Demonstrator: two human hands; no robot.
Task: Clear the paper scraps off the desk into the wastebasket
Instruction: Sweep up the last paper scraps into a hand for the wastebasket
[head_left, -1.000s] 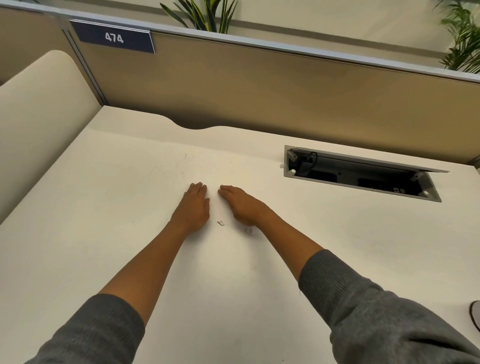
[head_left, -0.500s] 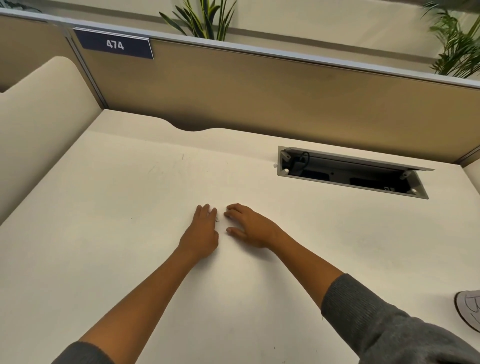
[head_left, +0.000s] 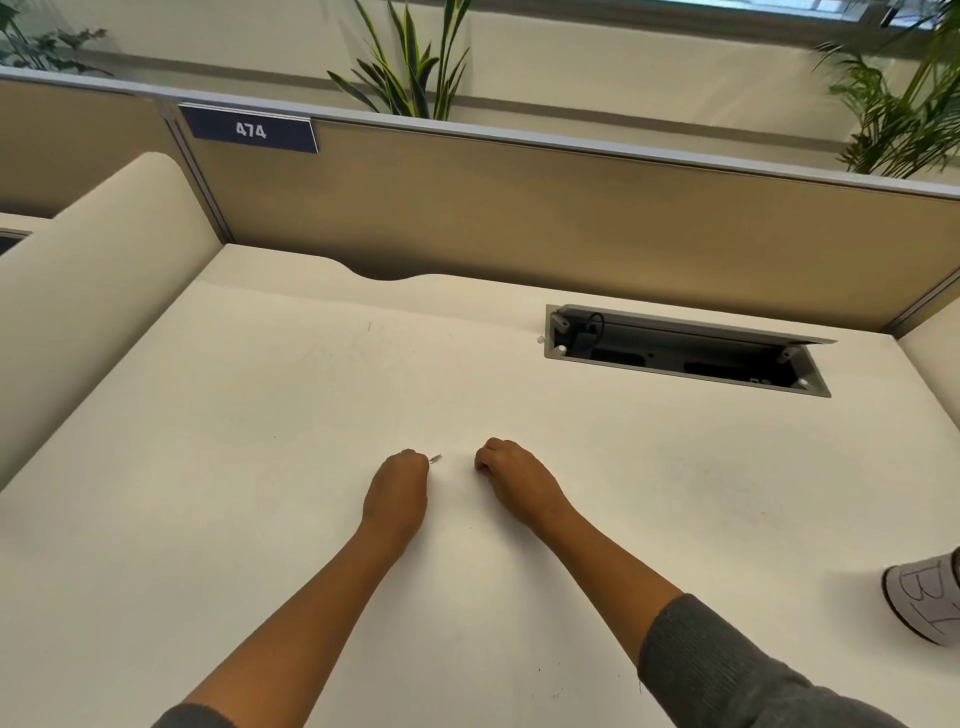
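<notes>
Left hand (head_left: 397, 491) curled, paper scrap (head_left: 435, 458) at fingertips

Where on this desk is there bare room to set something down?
Bare desk runs from the left divider to the left hand; more lies between the right hand and the cable hatch. It is tight between the hands, where a paper scrap lies.

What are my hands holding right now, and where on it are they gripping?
The left hand pinches a tiny paper scrap by one end at its fingertips. The right hand is curled on the desk; whether it holds anything cannot be told.
</notes>
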